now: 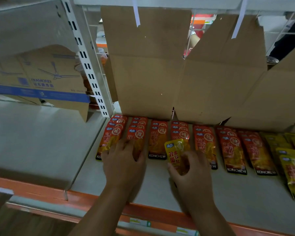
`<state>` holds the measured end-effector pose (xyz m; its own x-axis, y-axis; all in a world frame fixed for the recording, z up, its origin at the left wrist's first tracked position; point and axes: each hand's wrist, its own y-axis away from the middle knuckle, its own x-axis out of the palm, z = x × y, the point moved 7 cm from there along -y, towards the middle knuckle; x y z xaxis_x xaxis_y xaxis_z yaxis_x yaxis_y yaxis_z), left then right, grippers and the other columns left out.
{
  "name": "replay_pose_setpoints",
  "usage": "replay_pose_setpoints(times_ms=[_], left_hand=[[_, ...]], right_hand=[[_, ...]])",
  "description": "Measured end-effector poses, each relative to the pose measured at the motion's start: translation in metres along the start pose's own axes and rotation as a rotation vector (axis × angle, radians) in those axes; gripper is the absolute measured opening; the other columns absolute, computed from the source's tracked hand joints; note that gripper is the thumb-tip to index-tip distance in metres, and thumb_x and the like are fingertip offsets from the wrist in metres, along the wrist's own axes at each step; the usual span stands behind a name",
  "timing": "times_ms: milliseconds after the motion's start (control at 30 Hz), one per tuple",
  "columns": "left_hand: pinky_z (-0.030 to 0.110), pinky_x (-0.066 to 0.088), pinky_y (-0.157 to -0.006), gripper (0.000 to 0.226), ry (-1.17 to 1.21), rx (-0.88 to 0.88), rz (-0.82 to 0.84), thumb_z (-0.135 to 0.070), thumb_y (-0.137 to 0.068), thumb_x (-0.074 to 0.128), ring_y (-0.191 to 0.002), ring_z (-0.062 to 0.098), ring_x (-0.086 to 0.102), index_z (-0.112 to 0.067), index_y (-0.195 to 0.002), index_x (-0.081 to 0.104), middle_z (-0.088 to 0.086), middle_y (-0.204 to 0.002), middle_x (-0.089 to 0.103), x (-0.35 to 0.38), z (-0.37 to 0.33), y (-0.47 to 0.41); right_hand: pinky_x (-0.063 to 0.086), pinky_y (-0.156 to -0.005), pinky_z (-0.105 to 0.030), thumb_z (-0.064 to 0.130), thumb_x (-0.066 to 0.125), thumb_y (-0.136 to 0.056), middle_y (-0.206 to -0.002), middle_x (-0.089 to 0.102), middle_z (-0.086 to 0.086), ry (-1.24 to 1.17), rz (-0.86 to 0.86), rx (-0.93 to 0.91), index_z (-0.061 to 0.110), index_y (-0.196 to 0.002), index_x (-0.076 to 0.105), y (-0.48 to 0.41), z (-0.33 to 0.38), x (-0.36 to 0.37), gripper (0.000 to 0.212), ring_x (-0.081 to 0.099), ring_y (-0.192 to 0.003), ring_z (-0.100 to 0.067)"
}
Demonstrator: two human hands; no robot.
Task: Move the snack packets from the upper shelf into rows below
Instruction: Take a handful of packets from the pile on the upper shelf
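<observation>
Grey shelf (41,143), orange front edge (41,189), slotted white upright (85,62), cardboard backing (148,68).

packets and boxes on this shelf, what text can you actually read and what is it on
"KONCHEW": black band at the foot of the red packets.
"辣": white circle near the top of the red packets.
"双面": front of the yellow packet held in the right hand.
Fan box: print too blurred to read.
Shelf-edge tags: too small to read.
</observation>
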<state>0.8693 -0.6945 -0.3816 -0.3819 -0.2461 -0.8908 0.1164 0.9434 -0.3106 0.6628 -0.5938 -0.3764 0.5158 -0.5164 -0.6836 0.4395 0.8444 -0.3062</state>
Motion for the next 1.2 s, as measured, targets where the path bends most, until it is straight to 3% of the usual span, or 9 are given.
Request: replay_pose_setpoints(times_ms=[367,633,867,1000,1200], left_hand=[[0.047,0.043,-0.092,0.052,-0.001,-0.02,0.025,-0.06,-0.086,0.051,-0.114,0.028,0.062,-0.027,-0.121,0.071,0.0,-0.127,0.068,0.006,0.005,-0.002],[0.047,0.043,-0.09,0.05,0.062,0.001,-0.047,-0.062,-0.089,0.054,-0.114,0.028,0.06,-0.028,-0.12,0.07,0.0,-0.125,0.068,-0.003,-0.001,-0.001],[0.052,0.047,-0.093,0.047,0.216,0.223,-0.078,-0.049,-0.088,0.063,-0.117,0.029,0.058,-0.025,-0.127,0.069,0.001,-0.129,0.065,-0.002,-0.014,0.003],[0.05,0.048,-0.087,0.045,0.258,0.337,-0.09,-0.046,-0.086,0.065,-0.112,0.03,0.06,-0.023,-0.124,0.071,0.004,-0.122,0.066,-0.006,-0.021,0.008],[0.046,0.046,-0.094,0.048,0.34,0.465,-0.057,-0.041,-0.083,0.063,-0.111,0.033,0.06,-0.016,-0.123,0.073,0.008,-0.122,0.067,-0.01,-0.052,0.02]], right_hand=[[0.05,-0.077,-0.045,0.047,0.082,-0.076,-0.098,0.047,0.009,0.034,-0.012,-0.017,0.027,-0.098,0.055,-0.001,-0.005,0.004,0.039,0.046,-0.088,-0.013],[0.049,-0.076,-0.043,0.058,0.066,-0.077,-0.096,0.048,0.009,0.029,-0.032,-0.036,0.026,-0.097,0.055,-0.002,-0.003,0.003,0.039,0.046,-0.088,-0.014],[0.05,-0.076,-0.046,0.059,0.064,-0.077,-0.1,0.05,0.005,0.053,-0.055,-0.024,0.022,-0.101,0.058,-0.004,-0.005,0.002,0.045,0.048,-0.092,-0.017],[0.049,-0.078,-0.047,0.059,0.064,-0.077,-0.103,0.052,0.003,0.067,-0.063,0.014,0.024,-0.102,0.059,-0.002,-0.002,0.002,0.044,0.049,-0.095,-0.019],[0.05,-0.084,-0.045,0.059,0.066,-0.079,-0.109,0.052,0.005,0.102,-0.112,0.08,0.028,-0.107,0.058,0.005,-0.005,-0.021,0.043,0.05,-0.102,-0.019]])
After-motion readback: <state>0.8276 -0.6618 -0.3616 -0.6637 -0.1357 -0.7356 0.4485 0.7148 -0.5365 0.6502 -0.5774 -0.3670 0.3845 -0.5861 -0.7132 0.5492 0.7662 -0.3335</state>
